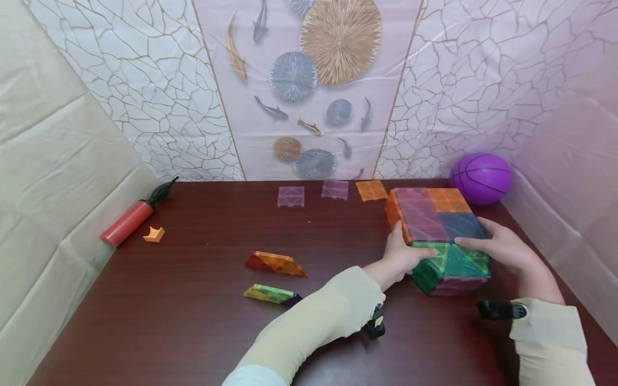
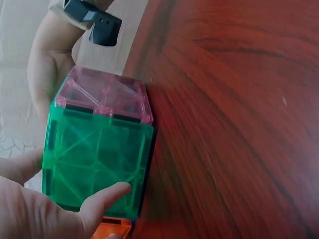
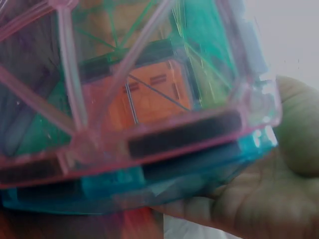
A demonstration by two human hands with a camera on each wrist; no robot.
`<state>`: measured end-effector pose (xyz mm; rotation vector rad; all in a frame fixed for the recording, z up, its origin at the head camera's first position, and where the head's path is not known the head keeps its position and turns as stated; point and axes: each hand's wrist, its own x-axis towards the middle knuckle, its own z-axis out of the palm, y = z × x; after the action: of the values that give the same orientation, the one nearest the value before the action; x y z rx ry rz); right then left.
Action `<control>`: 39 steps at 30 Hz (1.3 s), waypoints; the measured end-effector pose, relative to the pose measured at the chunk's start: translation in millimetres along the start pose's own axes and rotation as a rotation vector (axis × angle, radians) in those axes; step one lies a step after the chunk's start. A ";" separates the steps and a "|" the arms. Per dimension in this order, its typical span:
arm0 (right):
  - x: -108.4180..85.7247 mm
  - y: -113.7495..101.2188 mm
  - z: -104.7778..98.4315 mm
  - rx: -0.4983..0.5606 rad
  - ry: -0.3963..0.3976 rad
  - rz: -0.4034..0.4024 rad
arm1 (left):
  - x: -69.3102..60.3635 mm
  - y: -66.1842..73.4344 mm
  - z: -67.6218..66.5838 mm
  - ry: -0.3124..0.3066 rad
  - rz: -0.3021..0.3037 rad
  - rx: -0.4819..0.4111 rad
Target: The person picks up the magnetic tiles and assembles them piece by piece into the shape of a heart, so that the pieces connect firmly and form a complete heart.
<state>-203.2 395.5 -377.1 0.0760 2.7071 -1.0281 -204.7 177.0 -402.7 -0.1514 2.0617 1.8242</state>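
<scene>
A boxy structure of translucent magnetic tiles [image 1: 420, 217] stands at the right of the table, with purple, orange and dark blue squares on top and green triangles on its sloping front. My left hand [image 1: 399, 255] grips its left side, thumb over the front slope; in the left wrist view a finger lies against the green square tile [image 2: 97, 159]. From the right, my right hand [image 1: 509, 247] holds the other side with a finger or thumb on the top front edge. Close up, the right wrist view shows a pink tile edge [image 3: 184, 132] over a blue one, beside the palm.
Two purple square tiles [image 1: 291, 197] and an orange tile [image 1: 372, 190] lie along the back edge. Orange-red [image 1: 277, 264] and green-yellow-purple [image 1: 272, 294] tile strips are mid-table. A purple ball [image 1: 482, 178] sits back right; a red pump [image 1: 127, 222] and small orange crown-shaped piece [image 1: 154, 234] lie left.
</scene>
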 end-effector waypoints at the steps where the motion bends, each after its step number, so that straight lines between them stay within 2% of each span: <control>1: 0.7 1.7 -1.9 0.001 -0.001 -0.001 | -0.5 0.0 2.9 0.011 0.007 0.004; 6: 4.0 7.9 -11.6 -0.020 -0.009 -0.006 | -4.5 -0.2 14.6 0.052 0.028 0.016; 10: 5.8 11.1 -16.4 -0.044 -0.023 -0.001 | -7.1 -0.3 19.0 0.074 0.032 0.028; 17: 8.5 9.5 -20.0 -0.085 -0.042 -0.013 | -6.4 2.3 17.3 0.060 0.013 0.045; 20: 9.7 3.0 -24.5 -0.110 -0.052 -0.027 | -6.8 6.7 14.7 0.046 0.004 0.058; 23: 11.8 -9.9 -30.1 -0.127 -0.041 -0.047 | -10.4 13.7 6.2 0.010 0.020 0.091; 27: 17.7 -37.6 -35.5 -0.124 -0.009 -0.075 | -18.6 25.3 -19.5 -0.046 0.093 0.143; 31: 24.8 -70.2 -37.6 -0.123 0.019 -0.112 | -23.1 37.0 -56.4 -0.080 0.202 0.181; 35: 38.1 -102.0 -36.9 -0.122 0.038 -0.158 | -27.6 43.9 -103.3 -0.099 0.308 0.272; 39: 56.7 -125.6 -29.5 -0.076 0.061 -0.204 | -37.0 39.0 -157.4 -0.136 0.424 0.413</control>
<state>-281.2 318.6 -288.4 -0.1894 2.8519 -0.9897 -216.5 23.3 -340.2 0.5421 2.4461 1.5131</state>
